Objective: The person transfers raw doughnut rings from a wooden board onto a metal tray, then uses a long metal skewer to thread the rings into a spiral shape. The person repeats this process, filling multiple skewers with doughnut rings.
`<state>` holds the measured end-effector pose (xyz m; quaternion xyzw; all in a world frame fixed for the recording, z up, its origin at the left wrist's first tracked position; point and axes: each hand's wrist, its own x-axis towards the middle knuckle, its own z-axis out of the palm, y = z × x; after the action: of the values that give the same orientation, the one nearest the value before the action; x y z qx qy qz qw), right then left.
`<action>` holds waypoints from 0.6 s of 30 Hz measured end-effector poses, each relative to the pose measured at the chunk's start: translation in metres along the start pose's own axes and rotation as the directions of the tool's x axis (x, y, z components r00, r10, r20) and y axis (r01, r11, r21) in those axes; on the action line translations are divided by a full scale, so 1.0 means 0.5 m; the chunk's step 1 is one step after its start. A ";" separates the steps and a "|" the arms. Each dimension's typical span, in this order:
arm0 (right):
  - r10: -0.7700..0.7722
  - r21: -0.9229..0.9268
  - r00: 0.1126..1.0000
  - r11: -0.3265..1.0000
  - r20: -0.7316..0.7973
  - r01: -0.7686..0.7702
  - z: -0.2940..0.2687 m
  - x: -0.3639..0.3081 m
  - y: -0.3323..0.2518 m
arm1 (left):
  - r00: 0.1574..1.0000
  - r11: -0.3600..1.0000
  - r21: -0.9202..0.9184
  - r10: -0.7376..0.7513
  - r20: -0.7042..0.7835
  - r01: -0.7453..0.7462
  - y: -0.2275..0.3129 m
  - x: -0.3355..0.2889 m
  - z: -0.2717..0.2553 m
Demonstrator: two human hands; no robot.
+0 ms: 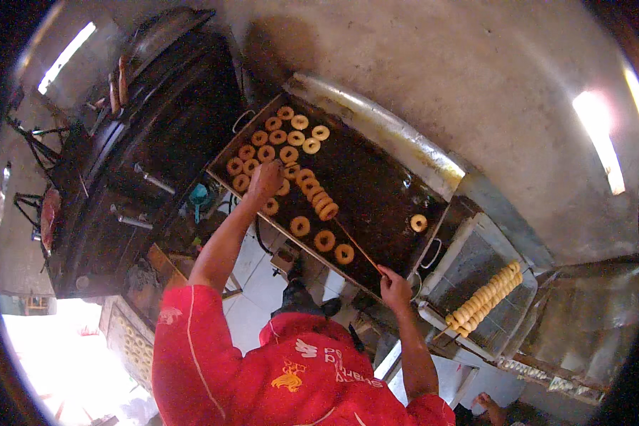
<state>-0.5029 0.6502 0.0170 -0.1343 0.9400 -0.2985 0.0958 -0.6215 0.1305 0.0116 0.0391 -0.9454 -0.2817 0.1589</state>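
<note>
1. Red shirt [284, 362] shows nearest, below the pan [369, 184].
2. Right hand [396, 287] grips a stick [358, 246], partly threaded with rings [317, 197] mid-pan.
3. Left hand [266, 179] is near the pan's left corner; grip, cannot tell.
4. Many rings lie unthreaded; one loaded stick [485, 301] sits beyond the right edge.

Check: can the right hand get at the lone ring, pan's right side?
Probably yes: the pan seems to put only its rim between the right hand and the lone ring. That hand holds the stick, though, so it would likely need to let go first.
</note>
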 end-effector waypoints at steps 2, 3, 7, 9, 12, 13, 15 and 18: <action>0.084 0.025 0.996 0.996 0.041 -0.085 -0.023 -0.017 -0.018 | 0.992 0.985 0.163 0.040 0.117 -0.058 -0.016 0.072 0.052; 0.091 0.046 0.993 0.994 0.078 -0.095 -0.033 -0.015 -0.042 | 0.973 0.940 0.292 0.120 0.195 -0.175 -0.079 0.097 0.082; 0.065 0.059 0.994 0.996 0.093 -0.071 0.010 0.027 -0.077 | 0.950 0.983 0.173 -0.104 0.295 0.054 -0.250 0.119 0.115; 0.017 0.099 1.000 0.995 -0.024 -0.015 0.090 0.041 -0.024 | 0.897 0.974 -0.078 -0.163 0.411 0.213 -0.231 0.135 0.127; 0.019 0.240 0.995 0.971 -0.100 0.005 0.157 0.059 -0.019 | 0.871 0.959 -0.222 -0.045 0.490 0.175 -0.115 0.175 0.122; 0.005 0.215 0.997 0.976 -0.081 0.012 0.182 0.094 -0.036 | 0.925 0.999 -0.028 0.027 0.378 -0.018 -0.162 0.155 0.110; 0.072 0.131 0.993 0.990 -0.095 -0.059 0.210 0.121 -0.044 | 0.939 0.961 0.158 0.175 0.294 -0.229 -0.161 0.155 0.113; 0.339 -0.112 0.941 0.935 0.013 -0.336 0.076 0.104 -0.186 | 0.948 0.969 0.104 0.192 0.254 -0.224 -0.090 0.213 0.126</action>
<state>-0.5241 0.5409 0.0359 0.0192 0.9623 -0.2239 0.1533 -0.7432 0.1079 -0.0331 -0.0854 -0.9731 -0.2030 0.0683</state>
